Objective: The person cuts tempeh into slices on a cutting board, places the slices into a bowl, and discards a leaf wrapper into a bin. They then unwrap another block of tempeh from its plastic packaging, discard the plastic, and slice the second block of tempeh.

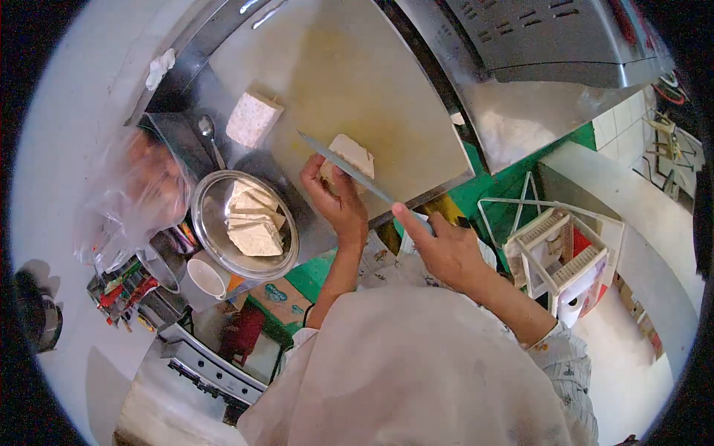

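Note:
My right hand (445, 251) is wrapped round the handle of a kitchen knife (346, 166), its blade pointing up and left. The blade lies across a pale, speckled piece of tempeh (352, 151) near the front edge of a large cutting board (335, 67). With fingers curled at the near side of that piece, my left hand (338, 202) grips it, thumb close to the blade. A larger tempeh block (253, 119) sits on the board's left side. Several cut slices (254, 227) are heaped in a round metal bowl (292, 249), left of my left hand.
Behind the bowl lies a metal spoon (209, 132). A clear plastic bag (137, 189) with brownish contents and a white cup (208, 275) stand to the left. A grey appliance (550, 41) is at the upper right, a cream rack (558, 253) lower right, a stove (212, 364) lower left.

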Available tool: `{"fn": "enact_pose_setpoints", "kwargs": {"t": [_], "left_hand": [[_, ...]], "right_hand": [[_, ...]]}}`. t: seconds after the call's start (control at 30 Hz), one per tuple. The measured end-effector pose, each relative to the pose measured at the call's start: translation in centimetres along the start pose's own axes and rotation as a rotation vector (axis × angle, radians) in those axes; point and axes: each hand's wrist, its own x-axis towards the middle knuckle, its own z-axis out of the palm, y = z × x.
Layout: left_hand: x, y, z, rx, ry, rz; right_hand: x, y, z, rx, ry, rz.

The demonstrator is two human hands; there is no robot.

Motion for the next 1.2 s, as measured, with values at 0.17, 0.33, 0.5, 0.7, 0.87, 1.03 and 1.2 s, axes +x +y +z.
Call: {"fn": "enact_pose_setpoints", "kwargs": {"t": [0.17, 0.33, 0.5, 0.7, 0.87, 1.03, 1.2], "left_hand": [[0.0, 0.3, 0.0, 0.007, -0.002, -0.006], [0.0, 0.4, -0.2, 0.108, -0.037, -0.032], [-0.1, 0.2, -0.2, 0.106, -0.012, -0.004], [0.0, 0.4, -0.4, 0.121, -0.041, 0.067], [-0.1, 0.9, -0.2, 0.017, -0.009, 0.046], [0.0, 0.9, -0.4, 0.023, -0.014, 0.072], [-0.2, 0.8, -0.3, 0.032, 0.014, 0.065]], "right_hand": [[0.2, 0.1, 0.0, 0.008, -0.049, 0.009], [0.4, 0.1, -0.3, 0.041, -0.102, 0.020], [0.4, -0.1, -0.7, 0.097, -0.070, 0.023], [0.3, 2.1, 1.3, 0.214, 0.312, 0.011], [5.5, 5.5, 1.7, -0.006, 0.475, 0.092], [8.2, 5.7, 0.3, -0.284, 0.432, 0.016], [10.9, 4.7, 1.2, -0.071, 0.625, -0.396]]}}
